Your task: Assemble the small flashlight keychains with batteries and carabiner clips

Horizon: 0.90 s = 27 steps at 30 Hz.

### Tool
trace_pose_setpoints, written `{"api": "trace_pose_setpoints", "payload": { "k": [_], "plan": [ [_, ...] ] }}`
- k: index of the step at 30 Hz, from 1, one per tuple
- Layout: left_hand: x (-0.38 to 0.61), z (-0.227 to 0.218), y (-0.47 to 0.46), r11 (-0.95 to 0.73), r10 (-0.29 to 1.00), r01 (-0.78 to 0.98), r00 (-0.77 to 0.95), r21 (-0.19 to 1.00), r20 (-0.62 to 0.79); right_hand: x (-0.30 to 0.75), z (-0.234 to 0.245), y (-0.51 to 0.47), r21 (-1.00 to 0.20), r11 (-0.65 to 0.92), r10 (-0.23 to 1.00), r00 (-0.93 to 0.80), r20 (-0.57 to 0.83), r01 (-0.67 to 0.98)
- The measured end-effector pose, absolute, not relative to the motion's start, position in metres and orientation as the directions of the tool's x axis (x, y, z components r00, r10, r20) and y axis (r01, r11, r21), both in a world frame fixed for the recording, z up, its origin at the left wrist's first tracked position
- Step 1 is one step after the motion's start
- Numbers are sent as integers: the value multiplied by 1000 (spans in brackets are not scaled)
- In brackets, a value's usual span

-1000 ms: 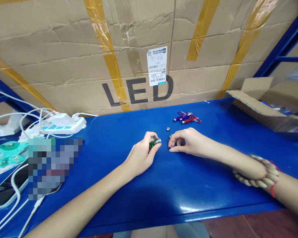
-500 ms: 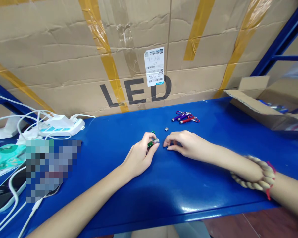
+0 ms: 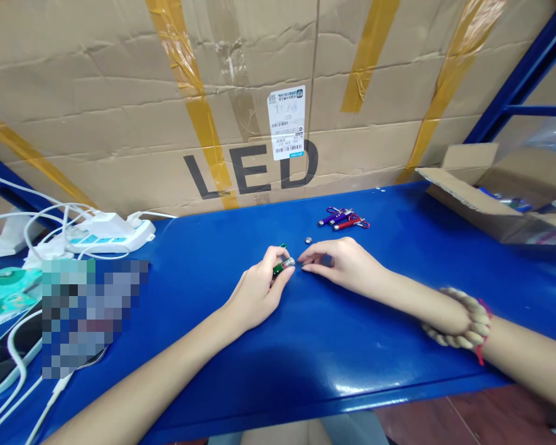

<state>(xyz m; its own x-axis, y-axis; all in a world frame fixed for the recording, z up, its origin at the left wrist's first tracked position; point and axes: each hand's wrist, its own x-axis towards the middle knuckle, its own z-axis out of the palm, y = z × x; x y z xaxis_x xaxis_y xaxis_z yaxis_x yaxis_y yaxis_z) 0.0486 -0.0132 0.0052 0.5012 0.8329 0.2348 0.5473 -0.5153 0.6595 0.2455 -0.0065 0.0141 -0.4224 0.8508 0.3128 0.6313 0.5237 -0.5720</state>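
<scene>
Hands are meeting: left hand is gripping the torch; right hand, pinched, contents unclear, is now touching its tip from 3 o'clock. A cell is lying at 1 o'clock.

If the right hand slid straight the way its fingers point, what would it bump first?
Probably the silver tip of the small green flashlight, held in the left hand. The right hand points left, fingertips almost at that tip, though the gap is hard to judge.
</scene>
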Motion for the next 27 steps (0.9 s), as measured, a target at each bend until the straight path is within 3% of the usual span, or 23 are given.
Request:
{"api": "trace_pose_setpoints", "payload": {
  "k": [3,6,10,17,20,23,25,27],
  "plan": [
    [48,6,-13,-529,822,543,517,652,237,242,21,-10,-783,395,914,-294,281,481],
    [48,6,-13,-559,798,526,551,641,244,237,25,-14,-919,256,951,-246,185,300],
    [46,6,-13,-611,747,483,615,627,254,234,24,-18,-957,205,951,-271,146,205],
    [46,8,-15,-662,701,441,651,606,292,231,20,-18,-957,188,953,-276,123,222],
    [46,9,-15,-643,713,439,641,627,283,238,27,-14,-893,334,941,-166,296,302],
    [46,9,-16,-610,742,440,608,659,282,253,33,-5,-691,457,872,-126,474,560],
    [46,8,-16,-594,755,426,587,683,291,263,32,2,-531,489,846,-227,482,692],
    [46,6,-16,-583,764,409,569,702,304,269,26,8,-437,502,851,-334,406,747]
  ]
}}
